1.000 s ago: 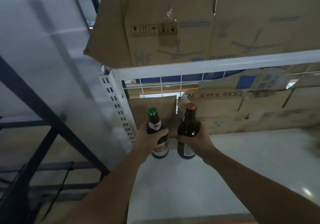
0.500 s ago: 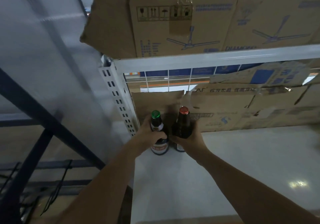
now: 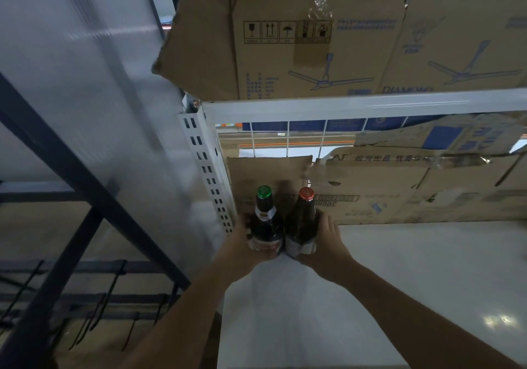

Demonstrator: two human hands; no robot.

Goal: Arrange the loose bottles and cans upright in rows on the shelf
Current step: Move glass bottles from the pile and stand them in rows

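While left hand (image 3: 243, 243) grips green-capped bottle (image 3: 266, 226), right hand (image 3: 328, 241) grips red-capped bottle (image 3: 302, 223) | cardboard (image 3: 256, 173) just behind | post (image 3: 206, 169) left

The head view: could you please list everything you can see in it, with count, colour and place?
Dark glass bottle with green cap: one, upright, back-left corner of shelf.
Brown glass bottle with red cap: one, upright, touching the first bottle's right side.
White metal shelf board: one, under the bottles.
White perforated post: one, left of bottles.
Brown cardboard fan boxes: two, upper shelf.
Flattened brown cardboard: several sheets, along the shelf's back.
Dark metal frame: one, far left.
Left hand: grips green-capped bottle.
Right hand: grips red-capped bottle.
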